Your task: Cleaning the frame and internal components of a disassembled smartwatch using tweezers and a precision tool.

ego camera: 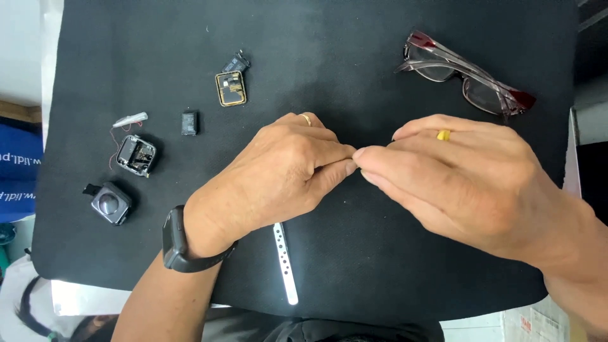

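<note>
My left hand (278,174) and my right hand (462,180) meet over the middle of a black mat (354,57). Their fingertips are pinched together and touch at one spot. Whatever lies between the fingertips is too small or too hidden to see. Each hand has a gold ring, and the left wrist wears a black watch (180,244). A white perforated strap (286,266) lies on the mat and runs up under my left palm.
At the left lie an opened watch case with red wires (135,155), a round-backed dark module (111,202), a small white strip (130,118) and a small black block (190,122). A gold-framed square part (230,88) lies further back. Reddish glasses (465,73) rest at the back right.
</note>
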